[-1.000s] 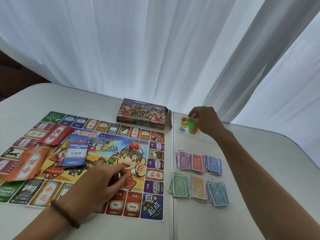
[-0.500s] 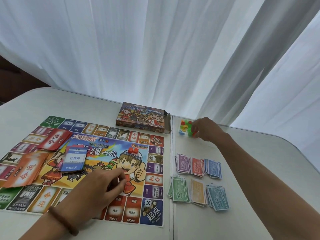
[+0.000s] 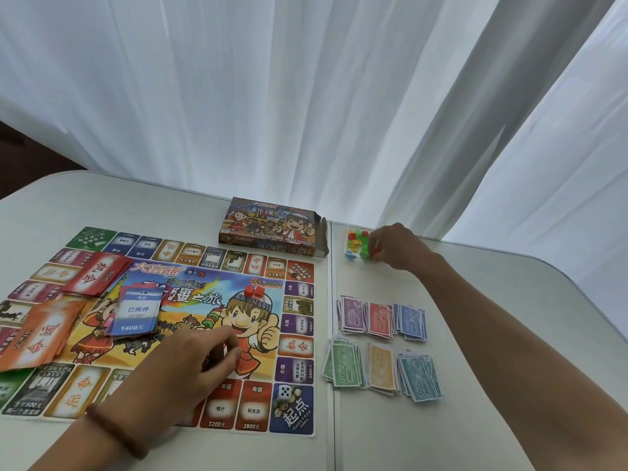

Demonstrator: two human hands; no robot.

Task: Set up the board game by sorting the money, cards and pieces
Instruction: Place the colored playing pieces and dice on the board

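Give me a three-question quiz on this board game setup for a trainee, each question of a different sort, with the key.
1. Count: how many piles of coloured paper money lie on the white table, right of the colourful printed game board?
2. True or false: the small white die lies on the bare table.
3. Name it: which of the person's hands is at the heap of small coloured plastic pieces?

Key
1. Six.
2. False; it sits on the board's blue corner square.
3. The right hand.
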